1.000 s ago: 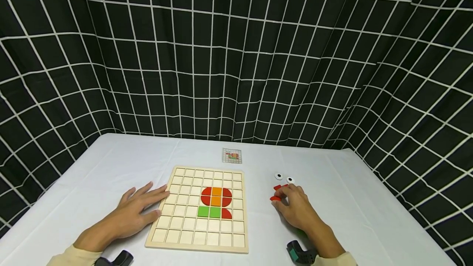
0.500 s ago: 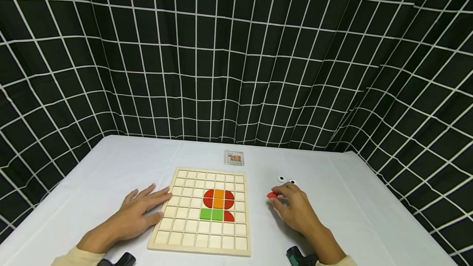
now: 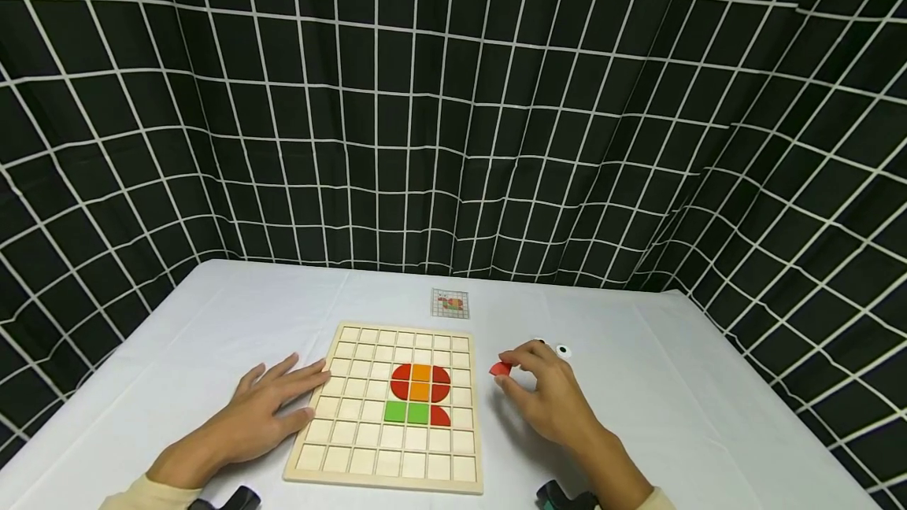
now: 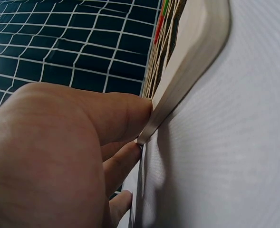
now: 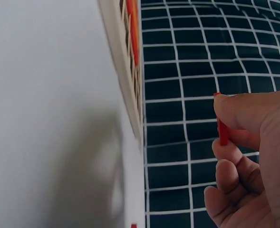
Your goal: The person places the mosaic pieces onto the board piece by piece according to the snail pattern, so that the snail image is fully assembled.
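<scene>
One thin red piece [image 3: 499,370], likely light, stiff and best held by its edges, sat pinched so in my right grip [image 3: 542,396], right of the board [image 3: 377,389] my straight-fingered left grip [image 3: 271,404] touched.

**Gridded black curtain [image 3: 333,112], white tablecloth [image 3: 631,384]**

Curtain hangs at back, left and right; white lines bend with the folds, squares look stretched toward the sides. Cloth mostly smooth, faint creases, far left corner rounded, far edge right by the curtain. Left wrist view: curtain upper left, cloth right. Right wrist view: cloth left with soft shadow, curtain right.
</scene>
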`<state>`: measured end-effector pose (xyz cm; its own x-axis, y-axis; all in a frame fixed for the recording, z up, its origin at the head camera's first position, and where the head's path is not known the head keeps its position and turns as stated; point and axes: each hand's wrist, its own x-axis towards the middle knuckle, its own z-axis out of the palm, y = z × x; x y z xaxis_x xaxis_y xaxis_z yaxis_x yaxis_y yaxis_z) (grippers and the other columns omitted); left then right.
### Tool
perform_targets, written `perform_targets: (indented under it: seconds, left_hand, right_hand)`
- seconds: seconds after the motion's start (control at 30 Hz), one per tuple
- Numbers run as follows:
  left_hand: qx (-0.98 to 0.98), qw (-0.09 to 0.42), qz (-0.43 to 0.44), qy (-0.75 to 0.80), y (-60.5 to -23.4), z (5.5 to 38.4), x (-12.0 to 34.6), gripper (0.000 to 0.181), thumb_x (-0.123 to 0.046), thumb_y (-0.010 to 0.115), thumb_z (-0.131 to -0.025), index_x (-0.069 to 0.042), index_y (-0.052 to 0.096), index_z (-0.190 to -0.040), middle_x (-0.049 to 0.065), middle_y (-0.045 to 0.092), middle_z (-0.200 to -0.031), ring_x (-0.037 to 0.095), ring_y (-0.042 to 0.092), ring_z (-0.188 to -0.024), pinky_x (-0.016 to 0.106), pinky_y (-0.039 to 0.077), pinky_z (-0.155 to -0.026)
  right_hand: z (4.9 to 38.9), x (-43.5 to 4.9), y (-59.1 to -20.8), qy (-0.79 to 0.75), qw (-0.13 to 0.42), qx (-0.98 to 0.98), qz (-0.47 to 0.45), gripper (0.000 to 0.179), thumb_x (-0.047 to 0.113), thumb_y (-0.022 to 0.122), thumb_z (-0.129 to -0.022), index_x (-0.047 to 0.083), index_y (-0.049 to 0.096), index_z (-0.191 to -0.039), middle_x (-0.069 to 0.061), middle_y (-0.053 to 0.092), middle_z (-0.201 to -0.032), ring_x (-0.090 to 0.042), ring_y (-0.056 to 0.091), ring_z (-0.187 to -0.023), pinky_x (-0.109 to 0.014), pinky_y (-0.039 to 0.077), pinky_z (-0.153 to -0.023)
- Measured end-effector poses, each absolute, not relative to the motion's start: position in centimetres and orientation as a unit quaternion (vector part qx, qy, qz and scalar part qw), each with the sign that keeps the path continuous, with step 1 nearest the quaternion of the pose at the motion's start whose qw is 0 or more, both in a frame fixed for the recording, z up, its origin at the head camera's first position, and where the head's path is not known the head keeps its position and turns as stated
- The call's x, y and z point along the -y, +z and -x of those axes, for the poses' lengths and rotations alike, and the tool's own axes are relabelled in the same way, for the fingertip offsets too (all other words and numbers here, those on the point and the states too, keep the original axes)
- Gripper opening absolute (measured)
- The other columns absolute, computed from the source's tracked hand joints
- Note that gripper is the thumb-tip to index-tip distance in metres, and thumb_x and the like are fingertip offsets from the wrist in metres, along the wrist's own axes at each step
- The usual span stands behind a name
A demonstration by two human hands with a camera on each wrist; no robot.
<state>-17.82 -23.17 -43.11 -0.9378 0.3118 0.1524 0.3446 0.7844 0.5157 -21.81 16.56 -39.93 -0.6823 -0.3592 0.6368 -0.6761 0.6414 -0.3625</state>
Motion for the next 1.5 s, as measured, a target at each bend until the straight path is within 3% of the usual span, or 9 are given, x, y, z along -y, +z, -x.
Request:
perform_targets:
  seconds: [0.4,0.8,1.1,1.23,1.33,1.5]
  left_hand:
    - [0.940,0.036,0.189,-0.280,-43.1,17.7,23.2,0.044,-0.027,0.062,-0.093,-0.015,0.058,-0.135,0.003,0.045,-0.146,0.042,0.022,-0.139,0.064,0.002,-0.106]
    - [0.940,0.046,0.195,-0.277,-43.1,17.7,23.4,0.045,-0.027,0.062,-0.093,-0.013,0.058,-0.135,0.004,0.046,-0.145,0.043,0.024,-0.138,0.065,0.005,-0.105]
    - [0.941,0.041,0.197,-0.272,-43.0,17.8,23.3,0.045,-0.029,0.061,-0.093,-0.014,0.058,-0.135,0.004,0.046,-0.145,0.043,0.023,-0.138,0.065,0.005,-0.104]
    - [0.940,0.039,0.192,-0.277,-43.1,17.8,23.3,0.045,-0.027,0.062,-0.093,-0.013,0.058,-0.135,0.005,0.046,-0.145,0.043,0.023,-0.139,0.065,0.003,-0.105]
    - [0.940,0.041,0.189,-0.282,-43.2,17.8,23.4,0.044,-0.025,0.062,-0.092,-0.013,0.059,-0.135,0.005,0.046,-0.145,0.042,0.022,-0.139,0.064,0.002,-0.106]
    - [0.939,0.044,0.190,-0.283,-43.3,17.7,23.3,0.044,-0.025,0.063,-0.092,-0.014,0.059,-0.134,0.005,0.046,-0.145,0.042,0.023,-0.139,0.064,0.003,-0.106]
  right_hand:
    - [21.8,-16.0,-40.4,0.293,0.242,0.881,-0.282,0.024,0.005,0.083,-0.073,0.007,0.073,-0.095,0.007,0.061,-0.090,-0.010,0.058,-0.089,-0.034,0.048,-0.073]
    - [22.4,-17.0,-42.0,0.274,0.125,0.930,-0.209,0.019,0.002,0.077,-0.079,0.009,0.073,-0.097,0.008,0.057,-0.089,-0.012,0.053,-0.085,-0.033,0.048,-0.076]
    - [22.4,-16.5,-42.6,0.257,0.123,0.941,-0.184,0.024,0.018,0.083,-0.076,0.013,0.072,-0.097,0.008,0.050,-0.082,-0.011,0.047,-0.078,-0.030,0.046,-0.067]
    - [22.3,-16.2,-42.7,0.258,0.130,0.938,-0.193,0.018,0.009,0.077,-0.079,0.012,0.072,-0.096,0.008,0.053,-0.085,-0.012,0.049,-0.083,-0.033,0.046,-0.072]
    - [22.3,-16.4,-42.7,0.266,0.147,0.930,-0.208,0.026,0.000,0.070,-0.075,0.008,0.073,-0.100,0.007,0.057,-0.089,-0.014,0.052,-0.088,-0.036,0.047,-0.078]
    - [22.2,-16.5,-42.5,0.251,0.153,0.938,-0.184,0.017,0.010,0.077,-0.076,0.013,0.072,-0.092,0.006,0.054,-0.086,-0.014,0.050,-0.086,-0.040,0.043,-0.078]
